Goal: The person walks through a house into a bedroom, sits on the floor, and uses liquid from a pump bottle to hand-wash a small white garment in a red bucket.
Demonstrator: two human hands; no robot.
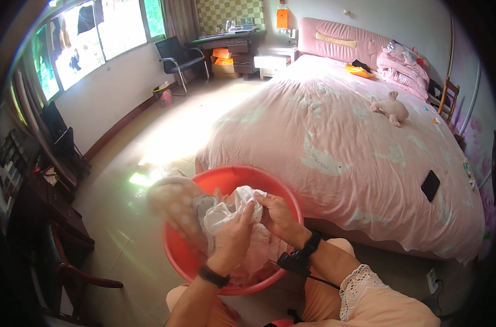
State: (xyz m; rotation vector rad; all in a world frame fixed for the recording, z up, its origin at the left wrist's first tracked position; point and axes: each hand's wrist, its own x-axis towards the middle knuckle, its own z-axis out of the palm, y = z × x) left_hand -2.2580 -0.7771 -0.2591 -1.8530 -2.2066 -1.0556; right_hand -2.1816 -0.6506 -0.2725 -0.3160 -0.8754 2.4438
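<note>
A large red plastic basin [174, 261] stands in front of me between my knees, holding pink and pale fabric [258, 249]. Above it, a white cloth [223, 214] is gripped by both hands. My left hand [235, 233] pinches it at the near side with the thumb on top. My right hand [276, 212] holds its right edge between thumb and fingers. A beige polka-dot fabric [176, 204] hangs over the basin's left rim. The lower part of the white cloth is partly hidden behind my left hand.
Beyond the basin is a bed with a pink cover [264, 143], bearing a plush toy [391, 109] and a black phone [430, 186]. A dark wooden chair [88, 280] is at the lower left. A power strip [432, 281] lies at the lower right.
</note>
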